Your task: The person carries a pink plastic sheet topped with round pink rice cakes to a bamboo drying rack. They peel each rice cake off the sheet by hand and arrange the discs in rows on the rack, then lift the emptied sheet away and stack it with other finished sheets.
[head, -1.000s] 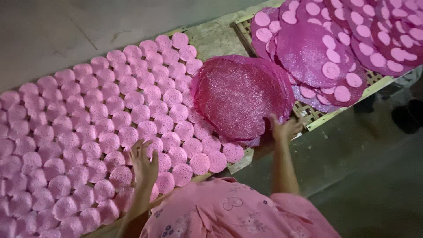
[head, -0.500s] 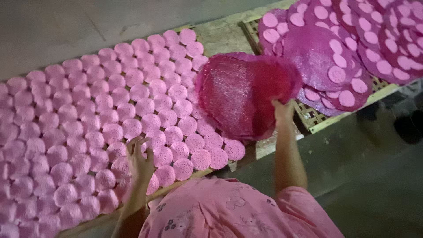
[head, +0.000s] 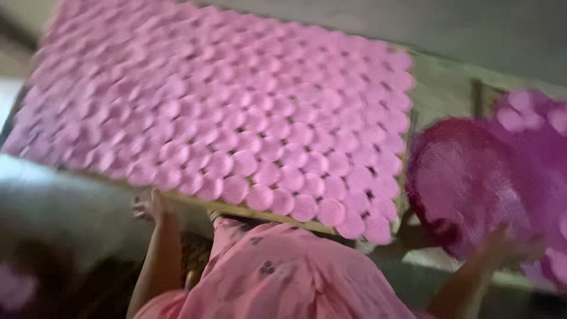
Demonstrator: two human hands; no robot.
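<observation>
Tray [head: 331, 226] now tilted, left hand [head: 150, 207] gripping its rim; right hand [head: 502, 245] blurred, grip unclear, beside dark-pink woven discs [head: 466, 183].

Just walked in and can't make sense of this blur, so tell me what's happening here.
A person in a pink patterned garment stands at a flat woven tray covered with rows of overlapping small round pink discs. The left hand is at the tray's near edge. The right hand reaches up to a stack of large round dark pink sheets beside the tray. The picture is too blurred to tell whether either hand actually grips anything.
</observation>
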